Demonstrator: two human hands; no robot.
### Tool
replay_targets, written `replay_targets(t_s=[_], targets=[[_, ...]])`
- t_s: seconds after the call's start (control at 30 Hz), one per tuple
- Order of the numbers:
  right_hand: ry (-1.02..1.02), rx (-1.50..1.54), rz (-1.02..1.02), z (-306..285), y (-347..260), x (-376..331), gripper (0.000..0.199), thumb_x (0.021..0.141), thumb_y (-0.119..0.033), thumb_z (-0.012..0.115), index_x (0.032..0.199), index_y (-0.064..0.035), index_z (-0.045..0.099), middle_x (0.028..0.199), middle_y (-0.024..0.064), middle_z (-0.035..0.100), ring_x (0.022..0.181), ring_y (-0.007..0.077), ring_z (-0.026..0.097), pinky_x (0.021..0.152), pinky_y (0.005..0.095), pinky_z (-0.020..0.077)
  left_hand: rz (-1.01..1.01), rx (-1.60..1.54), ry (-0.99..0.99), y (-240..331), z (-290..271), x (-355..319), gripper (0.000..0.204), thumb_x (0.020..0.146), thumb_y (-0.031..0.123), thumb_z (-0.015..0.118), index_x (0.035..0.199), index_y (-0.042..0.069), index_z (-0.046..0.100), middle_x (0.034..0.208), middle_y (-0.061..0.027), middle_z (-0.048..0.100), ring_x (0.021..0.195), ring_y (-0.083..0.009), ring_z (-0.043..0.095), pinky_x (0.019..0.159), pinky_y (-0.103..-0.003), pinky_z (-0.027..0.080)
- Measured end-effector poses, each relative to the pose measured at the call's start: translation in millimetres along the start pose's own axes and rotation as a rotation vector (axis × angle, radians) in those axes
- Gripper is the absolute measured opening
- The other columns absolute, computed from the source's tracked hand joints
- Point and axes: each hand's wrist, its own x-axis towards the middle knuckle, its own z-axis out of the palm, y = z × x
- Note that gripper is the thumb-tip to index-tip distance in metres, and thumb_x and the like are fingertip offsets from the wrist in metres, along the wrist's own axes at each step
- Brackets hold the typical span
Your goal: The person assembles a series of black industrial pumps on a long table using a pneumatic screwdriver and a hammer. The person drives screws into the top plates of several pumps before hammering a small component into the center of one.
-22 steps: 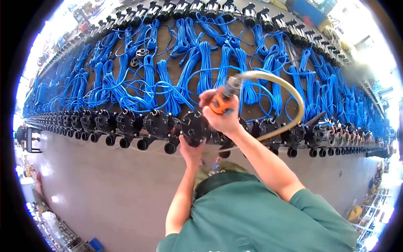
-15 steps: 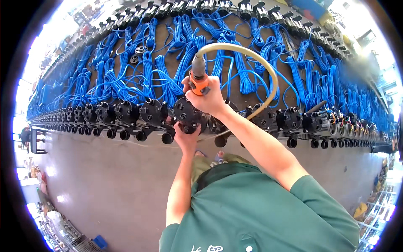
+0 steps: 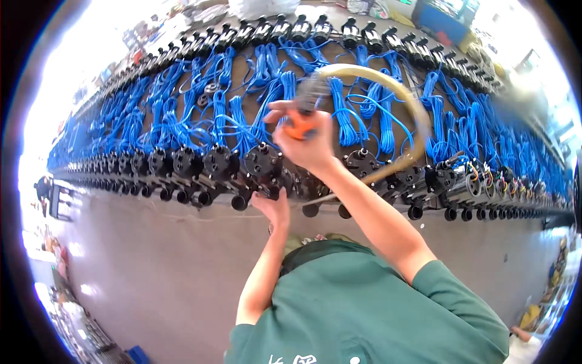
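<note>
Right hand (image 3: 305, 141) raised, fingers curled; left hand (image 3: 274, 208) lower.

Grey floor (image 3: 163, 261), blue bin (image 3: 435, 25) upper right, white bag (image 3: 264, 7)

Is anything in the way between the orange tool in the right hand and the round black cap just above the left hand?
Nothing visible stands between the orange tool and the round black cap. The hose loops off to the right, and the left hand is below the cap in the picture.
</note>
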Motion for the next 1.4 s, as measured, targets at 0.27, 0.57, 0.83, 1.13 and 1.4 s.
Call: replay_targets(t_s=[0.27,0.57,0.83,1.13,1.4], targets=[[0.093,0.196,0.135,-49,-34,-65,0.038,0.080,0.007,0.064,0.118,0.0023,0.066,0.092,0.0104,0.072,0.080,0.0131,0.070,0.065,0.0249,0.0550,0.208,0.026,-0.463,7,8,-21,0.020,0.087,0.009,0.068,0.102,-0.003,0.074,0.092,-0.0202,0.075,0.086,-0.0356,0.073,0.081,-0.039,0.057],[0.031,0.263,0.185,-22,2,-67,0.033,0.080,0.007,0.064,0.112,0.0038,0.068,0.095,0.0097,0.072,0.077,0.0083,0.066,0.066,0.0228,0.0528,0.261,0.013,-0.505,2,8,-20,0.017,0.089,0.009,0.068,0.103,0.002,0.075,0.091,-0.0182,0.072,0.082,-0.0384,0.070,0.075,-0.044,0.055],[-0.115,0.056,0.115,-17,34,-62,0.022,0.080,0.005,0.066,0.102,0.0011,0.066,0.089,0.0068,0.069,0.076,0.0101,0.065,0.067,0.0247,0.0535,0.312,-0.073,-0.486,-14,23,-22,0.015,0.087,0.005,0.068,0.099,0.000,0.075,0.087,-0.0167,0.070,0.077,-0.0385,0.069,0.070,-0.043,0.055],[-0.113,0.046,0.258,-6,21,-66,0.029,0.089,0.000,0.064,0.118,-0.0013,0.065,0.112,0.0070,0.070,0.097,0.0147,0.069,0.078,0.0293,0.0571,0.324,0.035,-0.547,11,-15,-14,0.015,0.085,0.006,0.066,0.100,0.003,0.070,0.081,-0.0181,0.066,0.070,-0.0364,0.066,0.064,-0.045,0.056],[0.413,-0.045,-0.101,-96,-56,-75,0.049,0.080,0.005,0.056,0.127,-0.0051,0.055,0.093,0.0103,0.051,0.067,0.0157,0.054,0.063,0.0300,0.0467,0.561,0.035,-0.716,220,-47,185,0.012,0.089,0.010,0.069,0.095,0.002,0.075,0.090,-0.0195,0.072,0.084,-0.0349,0.071,0.075,-0.042,0.057]])
